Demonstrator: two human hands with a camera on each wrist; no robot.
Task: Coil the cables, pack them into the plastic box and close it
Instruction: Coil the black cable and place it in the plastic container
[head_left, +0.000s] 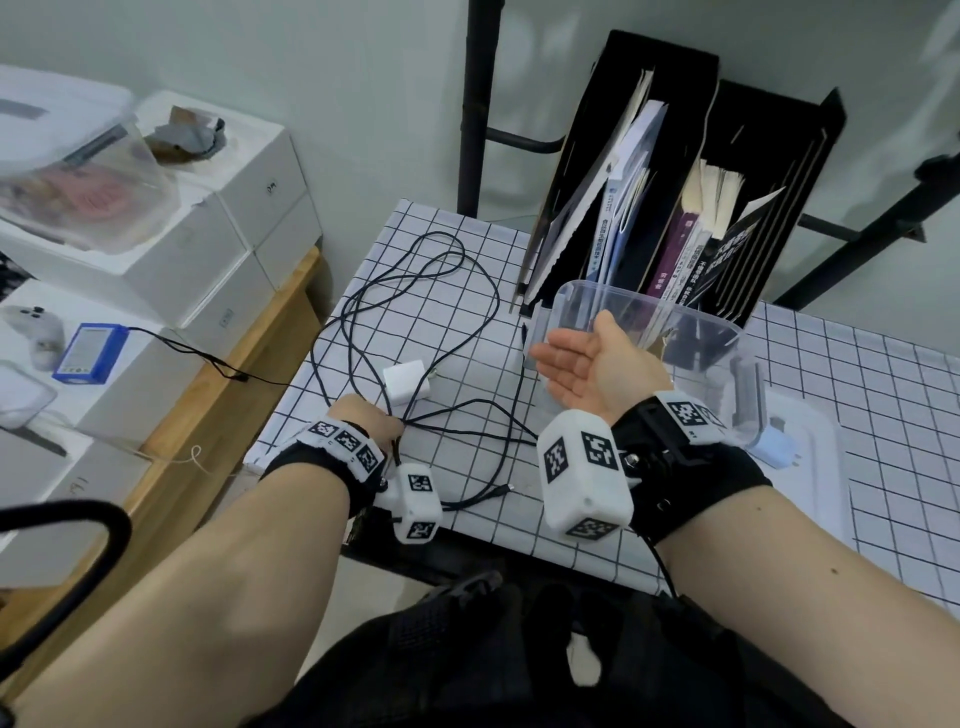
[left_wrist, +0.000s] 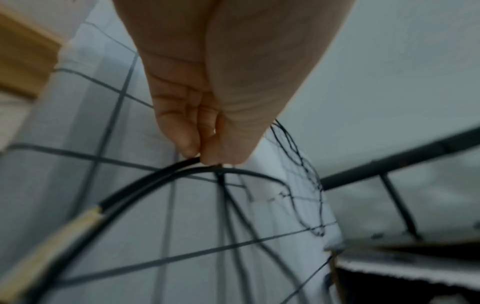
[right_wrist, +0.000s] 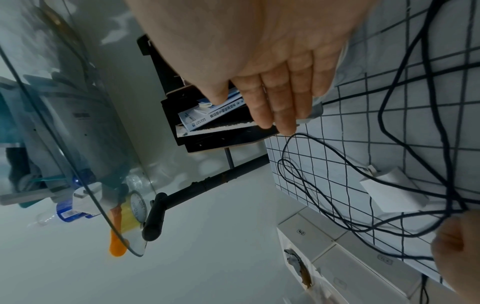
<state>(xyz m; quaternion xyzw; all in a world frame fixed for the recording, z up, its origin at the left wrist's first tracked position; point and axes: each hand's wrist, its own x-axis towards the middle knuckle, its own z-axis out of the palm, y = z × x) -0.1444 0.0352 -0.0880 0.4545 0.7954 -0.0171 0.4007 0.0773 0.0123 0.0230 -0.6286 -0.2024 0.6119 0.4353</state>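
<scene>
— Nearest to us, what are the two forearms doing?

— Both wear black wrist straps with white marker blocks. At the table's (head_left: 675, 499) near edge the left hand (head_left: 363, 418) is down on the black cables (head_left: 415, 291); the left wrist view shows its fingers (left_wrist: 182, 131) curled, pinching a cable strand (left_wrist: 155, 176) between fingertips and thumb.

— And the right one?

— Palm up, the right hand (head_left: 592, 364) hovers above the table with its fingers (right_wrist: 275, 102) straight, close together, holding nothing. It sits just in front of the clear plastic box (head_left: 691, 353), which looks tilted with its opening toward the far edge; whether hand and box touch, I cannot tell.

— Where do the cables run?

— From the left hand's grip they spread in loose, uncoiled loops over the checked cloth toward the far left corner, with a plug end (head_left: 501, 489) lying near the near edge. A white charger block (head_left: 407, 384) rests among the strands, just past the left hand.

— Anything by the box?

— Beneath it lies a white lid (head_left: 810, 447) with a pale blue adapter (head_left: 774, 447) on it, toward the right side of the table.

— Further back?

— Black file holders (head_left: 753, 171) with books and papers stand along the far edge. Off the left edge, white boxes (head_left: 239, 234) sit on a wooden shelf (head_left: 218, 395).
</scene>
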